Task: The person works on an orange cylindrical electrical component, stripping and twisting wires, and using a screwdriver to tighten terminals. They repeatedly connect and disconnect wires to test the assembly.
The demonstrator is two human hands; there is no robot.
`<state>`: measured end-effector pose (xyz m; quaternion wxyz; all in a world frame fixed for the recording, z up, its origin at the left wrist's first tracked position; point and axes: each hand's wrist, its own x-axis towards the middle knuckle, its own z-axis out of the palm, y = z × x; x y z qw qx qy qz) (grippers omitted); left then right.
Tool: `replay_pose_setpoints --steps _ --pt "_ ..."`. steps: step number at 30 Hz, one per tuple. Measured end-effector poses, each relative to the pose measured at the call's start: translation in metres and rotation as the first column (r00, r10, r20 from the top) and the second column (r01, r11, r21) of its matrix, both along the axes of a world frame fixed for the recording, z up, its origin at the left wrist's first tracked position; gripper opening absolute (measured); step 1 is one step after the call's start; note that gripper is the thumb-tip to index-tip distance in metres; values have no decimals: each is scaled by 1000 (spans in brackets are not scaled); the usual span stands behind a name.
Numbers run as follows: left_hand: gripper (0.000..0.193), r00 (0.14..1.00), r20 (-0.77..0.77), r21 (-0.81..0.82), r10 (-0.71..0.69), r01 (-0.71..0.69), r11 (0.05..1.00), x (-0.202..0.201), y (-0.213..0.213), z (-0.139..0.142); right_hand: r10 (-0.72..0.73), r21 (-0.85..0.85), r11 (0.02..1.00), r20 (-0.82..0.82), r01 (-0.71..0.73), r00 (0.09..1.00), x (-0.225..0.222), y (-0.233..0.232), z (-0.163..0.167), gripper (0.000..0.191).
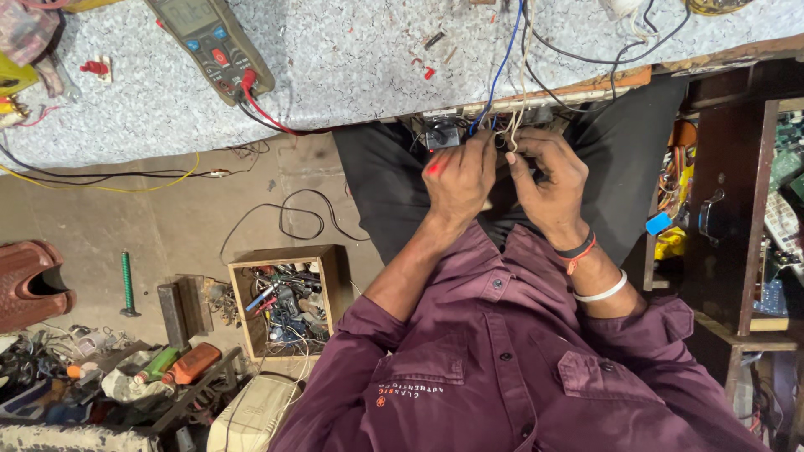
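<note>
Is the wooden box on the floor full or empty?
Full. The open-topped wooden box is crammed with tangled wires and small tools; none of its bottom shows.

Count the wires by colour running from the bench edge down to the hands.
Blue wire: 1
White wire: 1
Black wire: 1
Total: 3
Both hands, left and right, pinch them.

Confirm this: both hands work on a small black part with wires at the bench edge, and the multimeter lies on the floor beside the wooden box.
Not quite. The head view shows the multimeter lying on the speckled benchtop, not on the floor. The rest holds: the left hand and right hand work the small black part with wires.
</note>
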<state>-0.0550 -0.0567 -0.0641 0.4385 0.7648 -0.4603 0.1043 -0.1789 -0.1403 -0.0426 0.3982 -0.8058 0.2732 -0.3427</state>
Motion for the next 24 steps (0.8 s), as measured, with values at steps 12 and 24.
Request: replay_pose_setpoints --steps 12,24 --pt "14 994 -95 37 56 -52 998 -7 -12 -6 -19 -16 1000 0 19 1000 5 2 2 13" --pt "32 988 -151 66 -41 51 997 -9 -2 22 -20 -9 1000 14 20 1000 9 -2 5 14"
